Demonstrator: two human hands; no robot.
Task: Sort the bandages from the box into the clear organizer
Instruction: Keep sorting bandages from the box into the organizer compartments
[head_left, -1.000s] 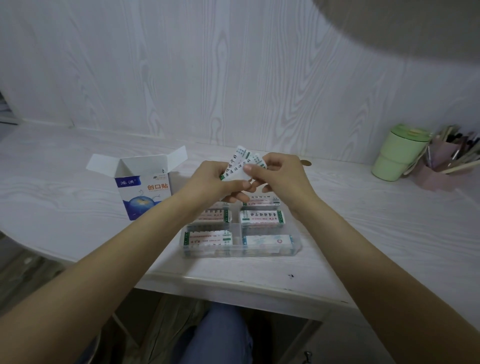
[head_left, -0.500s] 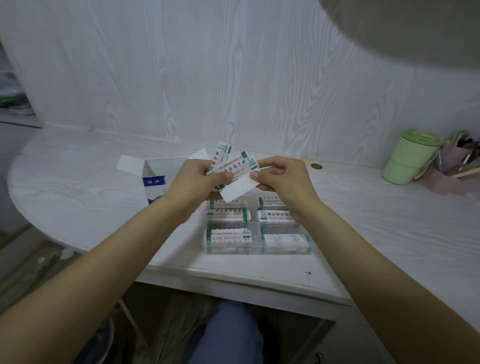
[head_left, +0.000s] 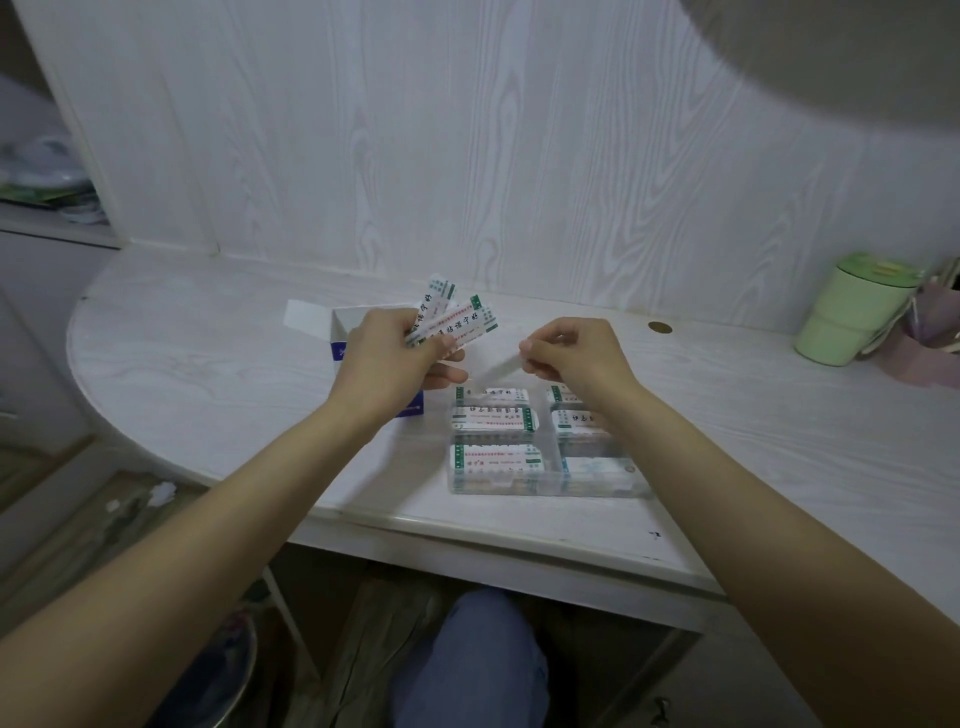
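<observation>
White paper-wrapped bandages (head_left: 451, 322) with green and red print fan up from the left hand (head_left: 395, 356), whose fingers curl round them above the open white-and-blue cardboard box (head_left: 347, 332). Beside it, the right hand (head_left: 569, 353) pinches a single blurred white bandage strip (head_left: 496, 370) over the clear plastic organizer (head_left: 545, 486), whose compartments hold stacked bandages, on the pale wood-grain table (head_left: 208, 374).

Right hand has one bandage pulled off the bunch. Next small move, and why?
Probably lower the right hand and drop its single bandage into a compartment of the clear organizer. That hand pinches one strip just above the organizer, while the left hand holds the other bandages fanned by the box.
</observation>
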